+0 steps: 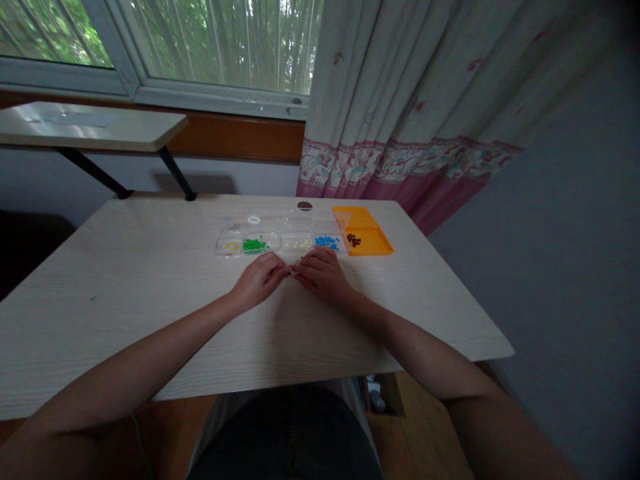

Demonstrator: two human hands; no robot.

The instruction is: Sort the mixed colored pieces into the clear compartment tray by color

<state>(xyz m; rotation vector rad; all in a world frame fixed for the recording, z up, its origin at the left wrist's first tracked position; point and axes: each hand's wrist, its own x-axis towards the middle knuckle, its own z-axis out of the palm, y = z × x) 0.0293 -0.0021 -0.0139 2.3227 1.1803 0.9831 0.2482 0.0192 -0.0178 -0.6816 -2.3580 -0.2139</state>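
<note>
— Green beads (255, 245), where are they?
— In the clear box (300, 223) on the table (150, 280), just beyond my knuckles.
— And your hands?
— My left hand (257, 279) and right hand (323, 275) are curled tight, fingertips touching. Anything pinched between them is too small to tell.

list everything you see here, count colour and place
table: one, pale wood, under everything
clear box: one, see-through, table middle
yellow beads: few, yellow, leftmost front compartment
green beads: pile, green, next compartment
white beads: pile, whitish, third compartment
blue beads: pile, blue, fourth compartment
orange tray: one, orange, right of the box
dark beads: cluster, brown-black, in the tray
side table: one, pale, back left
curtain: one, white with pink hem, back right
left hand: one, bare, on the table, fingertips meeting the right's
right hand: one, bare, same spot
</note>
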